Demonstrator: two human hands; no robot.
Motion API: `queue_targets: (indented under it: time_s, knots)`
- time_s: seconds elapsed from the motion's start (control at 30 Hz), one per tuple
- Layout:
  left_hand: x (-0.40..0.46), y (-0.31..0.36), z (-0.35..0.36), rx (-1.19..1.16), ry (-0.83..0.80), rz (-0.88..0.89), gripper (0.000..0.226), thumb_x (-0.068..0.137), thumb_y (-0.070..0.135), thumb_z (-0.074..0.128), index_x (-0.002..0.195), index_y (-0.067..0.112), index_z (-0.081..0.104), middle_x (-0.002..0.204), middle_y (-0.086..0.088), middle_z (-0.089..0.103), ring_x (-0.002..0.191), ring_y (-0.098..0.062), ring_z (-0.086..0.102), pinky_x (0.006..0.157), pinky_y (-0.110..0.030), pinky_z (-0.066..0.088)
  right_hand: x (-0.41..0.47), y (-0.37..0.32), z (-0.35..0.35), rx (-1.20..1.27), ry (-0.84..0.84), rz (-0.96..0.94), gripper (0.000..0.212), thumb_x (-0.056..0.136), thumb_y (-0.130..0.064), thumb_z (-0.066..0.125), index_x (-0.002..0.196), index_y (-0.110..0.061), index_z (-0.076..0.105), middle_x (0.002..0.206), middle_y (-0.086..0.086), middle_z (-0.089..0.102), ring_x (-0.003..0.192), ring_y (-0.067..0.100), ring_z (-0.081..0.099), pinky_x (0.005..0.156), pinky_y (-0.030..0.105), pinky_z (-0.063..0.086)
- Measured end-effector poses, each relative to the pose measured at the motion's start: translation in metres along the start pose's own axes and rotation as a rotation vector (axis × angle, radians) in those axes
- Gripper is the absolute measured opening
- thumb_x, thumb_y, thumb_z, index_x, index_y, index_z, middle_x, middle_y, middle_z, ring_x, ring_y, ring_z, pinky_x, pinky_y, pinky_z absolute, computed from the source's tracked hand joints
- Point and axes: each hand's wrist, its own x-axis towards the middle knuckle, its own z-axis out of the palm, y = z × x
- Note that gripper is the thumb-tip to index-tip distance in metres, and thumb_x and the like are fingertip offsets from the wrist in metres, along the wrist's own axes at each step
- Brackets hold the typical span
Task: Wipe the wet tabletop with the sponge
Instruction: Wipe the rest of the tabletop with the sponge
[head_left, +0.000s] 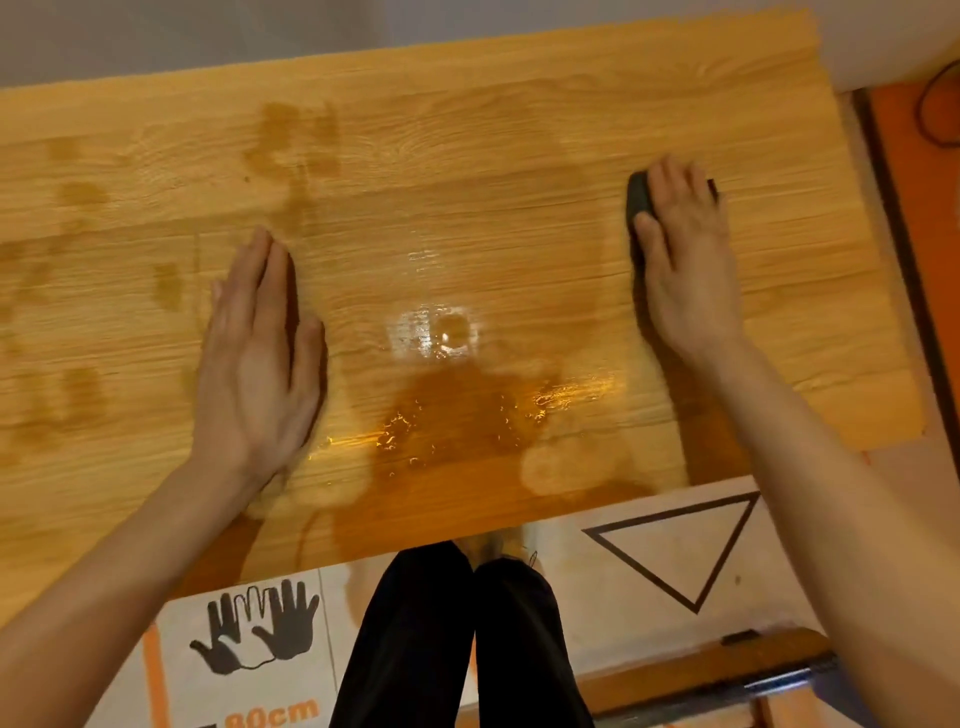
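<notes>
While the left hand (260, 358) lies flat, the right hand's (685, 260) grip pinches the sponge (638, 200) above "80cm" (272, 716).

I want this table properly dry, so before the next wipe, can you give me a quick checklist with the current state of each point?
1. Sponge under the right hand: ok.
2. Grip on sponge, thumb at its side: ok.
3. Left hand flat on the tabletop, bracing: ok.
4. Puddle near the front edge cleared: not ok.
5. Path from sponge to puddle free: ok.
6. Sponge not soaked: cannot tell.
</notes>
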Motion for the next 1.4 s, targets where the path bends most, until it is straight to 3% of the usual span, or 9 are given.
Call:
queue_targets:
  time_s: [0.1,0.3,0.53,0.7,0.8,1.0,1.13,1.27,1.4]
  knots:
    - [-0.032,0.008,0.003,0.015,-0.023,-0.016,0.060,0.107,0.028,0.034,0.160,0.001,0.021,0.170,-0.012,0.015,0.157,-0.022,0.010,0.129,-0.034,0.004,-0.042,-0.020,0.007,0.011,0.015,-0.015,0.048,0.104,-0.022,0.030,0.150,-0.005,0.029,0.158,0.011,0.025,0.149,0.025,0.015,0.123,0.042,0.005]
    - [-0.033,0.008,0.011,0.089,-0.002,-0.018,0.060,0.108,0.030,0.030,0.160,0.002,0.020,0.170,-0.011,0.014,0.158,-0.021,0.008,0.128,-0.030,0.002,-0.109,-0.005,-0.011,0.001,-0.233,-0.446,0.049,0.102,-0.024,0.037,0.148,-0.011,0.034,0.157,0.003,0.028,0.149,0.017,0.015,0.122,0.042,0.012]
    - [-0.034,0.007,0.012,0.131,0.007,-0.003,0.060,0.107,0.028,0.032,0.159,0.000,0.021,0.170,-0.013,0.014,0.158,-0.024,0.010,0.128,-0.030,0.003,-0.035,0.028,-0.012,-0.007,0.097,0.200,0.049,0.105,-0.022,0.025,0.150,-0.002,0.026,0.158,0.015,0.022,0.148,0.028,0.014,0.122,0.045,0.006]
    - [-0.034,0.009,0.011,0.134,-0.006,-0.026,0.062,0.105,0.028,0.031,0.160,0.001,0.020,0.170,-0.012,0.014,0.158,-0.022,0.010,0.129,-0.034,0.005,-0.132,-0.027,0.004,0.087,-0.112,-0.251,0.046,0.104,-0.021,0.039,0.147,-0.007,0.036,0.156,0.008,0.030,0.149,0.021,0.017,0.123,0.043,0.010]
    - [-0.033,0.010,0.011,0.136,-0.003,-0.031,0.061,0.106,0.028,0.031,0.160,0.001,0.020,0.170,-0.012,0.015,0.158,-0.023,0.011,0.129,-0.040,0.009,-0.115,-0.007,-0.008,0.012,-0.184,-0.480,0.044,0.101,-0.021,0.043,0.144,-0.010,0.041,0.152,0.007,0.036,0.146,0.022,0.024,0.121,0.043,0.015]
    - [-0.034,0.009,0.010,0.143,-0.008,-0.039,0.060,0.108,0.030,0.029,0.161,0.003,0.020,0.170,-0.010,0.015,0.158,-0.021,0.009,0.129,-0.037,0.008,-0.029,-0.013,0.006,0.039,0.059,0.033,0.046,0.105,-0.023,0.029,0.148,-0.008,0.034,0.157,0.007,0.028,0.148,0.023,0.015,0.122,0.039,0.003]
    - [-0.034,0.010,0.010,0.135,0.005,-0.037,0.059,0.108,0.030,0.031,0.161,0.004,0.020,0.170,-0.009,0.015,0.158,-0.020,0.009,0.129,-0.037,0.009,-0.103,-0.065,0.029,0.120,-0.035,-0.313,0.041,0.100,-0.021,0.050,0.139,-0.008,0.049,0.149,0.011,0.043,0.143,0.029,0.030,0.120,0.047,0.015]
    - [-0.032,0.010,0.010,0.130,0.012,-0.039,0.059,0.108,0.030,0.032,0.161,0.005,0.021,0.170,-0.009,0.017,0.158,-0.021,0.010,0.129,-0.032,0.007,-0.095,-0.054,0.022,0.069,-0.203,-0.634,0.042,0.101,-0.025,0.045,0.142,-0.011,0.046,0.150,0.006,0.041,0.145,0.024,0.027,0.120,0.043,0.017]
    - [-0.034,0.010,0.010,0.119,0.018,-0.025,0.059,0.108,0.029,0.032,0.160,0.004,0.022,0.169,-0.010,0.017,0.158,-0.021,0.011,0.129,-0.033,0.008,-0.013,-0.048,0.019,0.051,-0.069,-0.291,0.046,0.105,-0.025,0.032,0.148,-0.008,0.035,0.156,0.009,0.031,0.148,0.026,0.019,0.121,0.041,0.008]
